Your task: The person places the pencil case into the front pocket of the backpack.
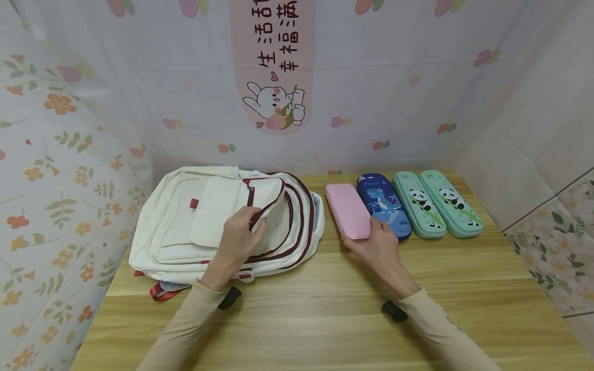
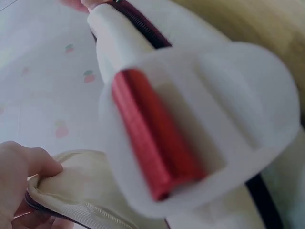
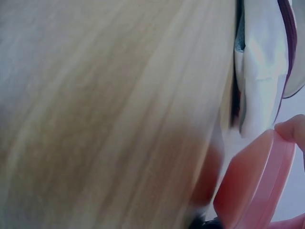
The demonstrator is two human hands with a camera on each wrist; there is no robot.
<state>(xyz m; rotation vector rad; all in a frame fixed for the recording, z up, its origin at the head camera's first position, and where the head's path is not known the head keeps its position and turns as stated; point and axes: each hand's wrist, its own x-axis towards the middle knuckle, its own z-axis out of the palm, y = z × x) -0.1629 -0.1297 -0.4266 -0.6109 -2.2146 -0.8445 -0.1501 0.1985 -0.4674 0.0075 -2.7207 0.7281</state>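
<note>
A white backpack with dark red zips lies on the left of the table. My left hand pinches the edge of its unzipped front flap and holds it up, so the pocket gapes. In the left wrist view, the fingers grip the cream fabric beside the zip; a blurred white buckle with a red strap covers much of that view. My right hand grips the near end of a pink pencil case. In the right wrist view, the pink case appears tilted, its underside partly showing.
Beside the pink case lies a dark blue dinosaur pencil case, then two mint green panda cases, one nearer and one farther right. The wooden table meets a printed cloth at the back and left.
</note>
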